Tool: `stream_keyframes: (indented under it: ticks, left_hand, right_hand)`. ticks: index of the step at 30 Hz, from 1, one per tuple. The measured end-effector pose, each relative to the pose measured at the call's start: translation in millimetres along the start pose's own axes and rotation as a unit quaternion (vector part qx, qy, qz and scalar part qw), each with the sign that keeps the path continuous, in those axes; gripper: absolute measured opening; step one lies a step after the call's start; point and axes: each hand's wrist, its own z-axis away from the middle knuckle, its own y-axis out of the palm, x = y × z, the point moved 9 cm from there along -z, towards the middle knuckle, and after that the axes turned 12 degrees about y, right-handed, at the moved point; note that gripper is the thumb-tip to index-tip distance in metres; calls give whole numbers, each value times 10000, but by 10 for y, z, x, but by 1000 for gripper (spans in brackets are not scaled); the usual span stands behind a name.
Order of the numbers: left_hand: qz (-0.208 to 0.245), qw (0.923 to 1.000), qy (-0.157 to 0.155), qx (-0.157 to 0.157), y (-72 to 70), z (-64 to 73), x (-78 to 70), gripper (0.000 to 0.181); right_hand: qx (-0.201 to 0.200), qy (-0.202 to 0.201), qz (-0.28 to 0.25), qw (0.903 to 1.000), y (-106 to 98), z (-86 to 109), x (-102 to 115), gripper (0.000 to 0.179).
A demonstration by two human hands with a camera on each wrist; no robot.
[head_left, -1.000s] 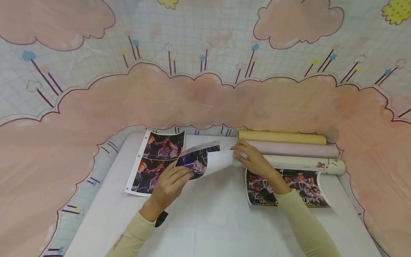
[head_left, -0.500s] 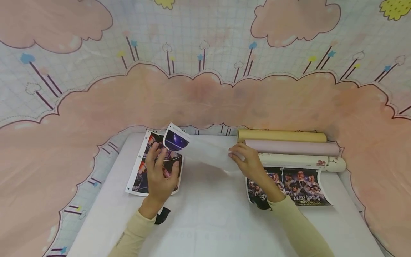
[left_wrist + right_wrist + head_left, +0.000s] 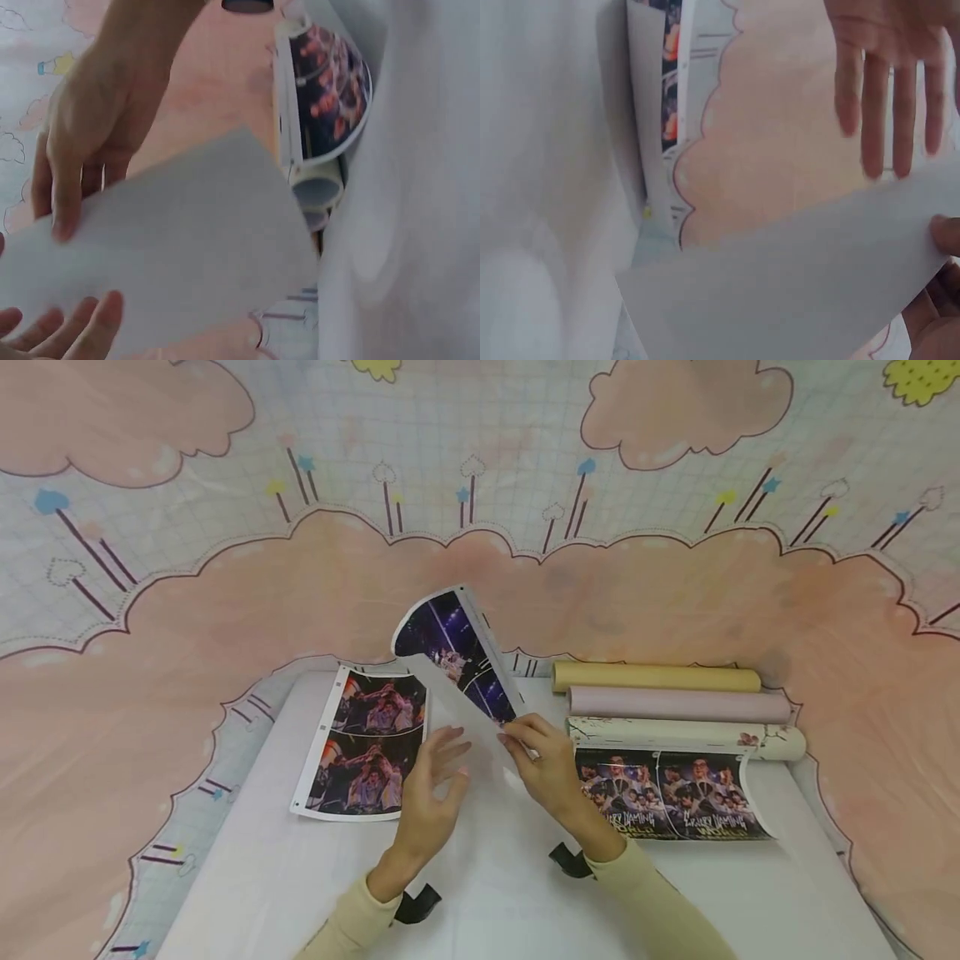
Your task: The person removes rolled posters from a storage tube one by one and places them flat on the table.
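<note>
Raised above the table is a printed photo sheet (image 3: 457,647), its dark blue pictures showing and its far end curling. My right hand (image 3: 543,768) pinches its near corner between thumb and fingers. In the left wrist view the white back of the sheet (image 3: 187,225) stretches from the right hand (image 3: 105,112). My left hand (image 3: 435,789) holds nothing, its fingers extended just left of the sheet's lower part. From the right wrist view, the left hand (image 3: 889,90) has straight, spread fingers beyond the sheet's edge.
Another photo sheet (image 3: 367,747) lies on the white table (image 3: 480,893) at left. Poster prints (image 3: 667,793) with curled edges lie at right, before a floral roll (image 3: 690,739), a pinkish roll (image 3: 675,704) and a yellow roll (image 3: 652,677). A patterned cloth (image 3: 450,585) hangs behind.
My left hand has let go of the sheet and moved right, its fingers extended. The right hand has kept its pinch, shifted slightly left, and the sheet's free end has swung up.
</note>
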Motion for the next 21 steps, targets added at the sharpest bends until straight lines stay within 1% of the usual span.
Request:
stream_keyframes:
  ticks: [3, 7, 9, 13, 14, 15, 18, 20, 21]
  left_hand:
    - [507, 9977, -440, 119, 117, 48, 40, 61]
    - [897, 9920, -886, -7, 184, 79, 104, 66]
    - [1097, 9883, -1054, -123, 191, 86, 131, 68]
    - [1511, 9807, -1210, -267, 186, 83, 165, 66]
    - [1555, 9800, -1214, -275, 182, 78, 171, 66]
    - [1500, 9810, -1202, -261, 173, 72, 178, 65]
    - [1253, 9845, -1204, -226, 135, 58, 214, 64]
    - [1032, 9870, -1211, -224, 100, 52, 243, 62]
    - [998, 9872, -1221, -242, 84, 51, 259, 61]
  right_hand:
    - [165, -276, 113, 9994, 99, 60, 104, 11]
    - [383, -514, 269, 9976, 188, 113, 175, 13]
    - [504, -567, 400, 9963, 230, 131, 188, 14]
    - [724, -684, 721, 9924, 314, 185, 200, 18]
    - [756, -739, 813, 9911, 332, 201, 207, 20]
    - [799, -789, 878, 9898, 351, 217, 213, 22]
    - [993, -909, 998, 9859, 409, 269, 231, 26]
    - [1167, -935, 1093, 9827, 445, 303, 234, 28]
    - [1268, -924, 1155, 9808, 462, 319, 232, 29]
